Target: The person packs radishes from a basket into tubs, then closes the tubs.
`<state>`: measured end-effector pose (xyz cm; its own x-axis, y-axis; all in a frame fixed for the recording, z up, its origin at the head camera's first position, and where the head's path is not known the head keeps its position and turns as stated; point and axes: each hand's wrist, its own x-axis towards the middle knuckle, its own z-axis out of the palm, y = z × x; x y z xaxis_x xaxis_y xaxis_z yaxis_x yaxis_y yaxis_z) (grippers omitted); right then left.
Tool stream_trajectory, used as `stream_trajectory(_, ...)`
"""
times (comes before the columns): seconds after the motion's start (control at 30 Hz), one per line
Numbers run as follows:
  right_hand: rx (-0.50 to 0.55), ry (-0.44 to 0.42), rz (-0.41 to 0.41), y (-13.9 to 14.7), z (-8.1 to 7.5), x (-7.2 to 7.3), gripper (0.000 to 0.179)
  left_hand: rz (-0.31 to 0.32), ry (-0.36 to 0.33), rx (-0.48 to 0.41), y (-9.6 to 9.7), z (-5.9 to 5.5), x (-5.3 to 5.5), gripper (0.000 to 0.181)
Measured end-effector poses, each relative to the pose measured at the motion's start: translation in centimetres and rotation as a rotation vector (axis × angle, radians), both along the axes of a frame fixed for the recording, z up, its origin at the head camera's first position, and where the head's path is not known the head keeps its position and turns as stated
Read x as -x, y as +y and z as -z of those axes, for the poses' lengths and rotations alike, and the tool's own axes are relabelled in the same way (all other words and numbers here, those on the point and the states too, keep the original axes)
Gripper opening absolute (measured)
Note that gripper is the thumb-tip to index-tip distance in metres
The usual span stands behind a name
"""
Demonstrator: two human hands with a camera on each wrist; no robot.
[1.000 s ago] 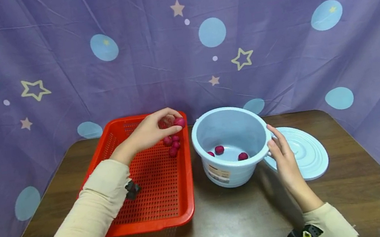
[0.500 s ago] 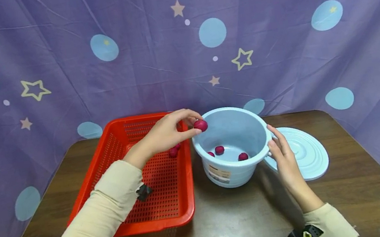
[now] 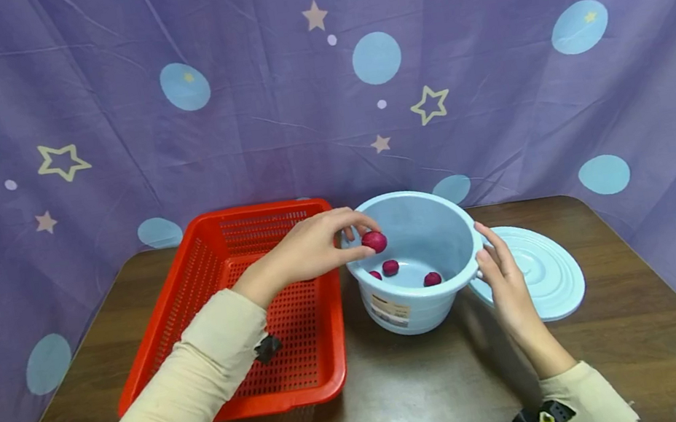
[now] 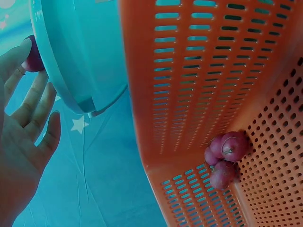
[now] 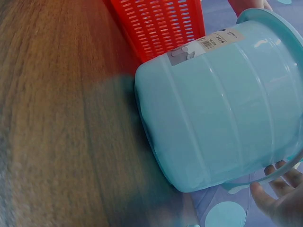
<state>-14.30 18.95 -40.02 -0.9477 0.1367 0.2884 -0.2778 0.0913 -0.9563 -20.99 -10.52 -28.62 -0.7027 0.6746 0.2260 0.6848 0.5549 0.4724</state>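
Observation:
My left hand (image 3: pixel 317 245) pinches a red radish (image 3: pixel 374 241) between thumb and fingertips, over the left part of the light blue bucket (image 3: pixel 409 309). In the left wrist view the held radish (image 4: pixel 33 59) shows right at the bucket's rim. Several radishes lie on the bucket floor, one (image 3: pixel 390 268) near the middle and another (image 3: pixel 432 279) farther right. My right hand (image 3: pixel 509 287) grips the bucket's right side at the rim, by the handle (image 5: pixel 289 165), thumb toward me. Several more radishes (image 4: pixel 229 151) sit bunched in the red basket (image 3: pixel 332 382), hidden behind my left hand in the head view.
A round light blue lid (image 3: pixel 547 274) lies on the wooden table (image 3: pixel 396 408), right of the bucket and partly behind my right hand. The basket stands close to the bucket's left. A purple curtain (image 3: pixel 268 104) hangs along the table's back edge.
My left hand has carried the radish rightward from above the basket to over the bucket, then lowered slightly. The right hand keeps its place on the bucket.

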Motion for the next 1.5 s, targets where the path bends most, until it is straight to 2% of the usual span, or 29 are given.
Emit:
stream_trajectory(0.37,0.008,-0.001,-0.006,-0.1,-0.2,0.0,0.049,-0.002,0.039,-0.048,-0.4,0.1,0.6,0.025)
stream_trajectory(0.53,0.004,-0.004,-0.008,-0.2,-0.4,0.0,0.050,-0.055,-0.015,-0.110,-1.1,0.1,1.3,0.024)
stream_trajectory(0.67,0.007,-0.009,-0.007,-0.2,-0.4,0.0,0.049,-0.109,-0.032,-0.157,-2.0,0.5,2.1,0.024)
stream_trajectory(0.97,0.016,-0.012,-0.008,-0.2,-0.4,-0.1,0.050,-0.189,-0.083,-0.213,-4.4,2.6,3.9,0.020)
stream_trajectory(1.17,0.013,-0.017,0.000,-0.1,-0.2,-0.1,0.049,-0.254,-0.111,-0.168,-5.7,4.5,4.9,0.022)
stream_trajectory(1.33,0.013,-0.009,-0.003,-0.1,-0.2,-0.1,0.049,-0.277,-0.139,-0.153,-6.7,6.4,5.7,0.020)
stream_trajectory(1.5,0.016,0.004,-0.010,-0.1,-0.3,-0.2,0.049,-0.296,-0.169,-0.137,-7.3,7.8,6.0,0.015)
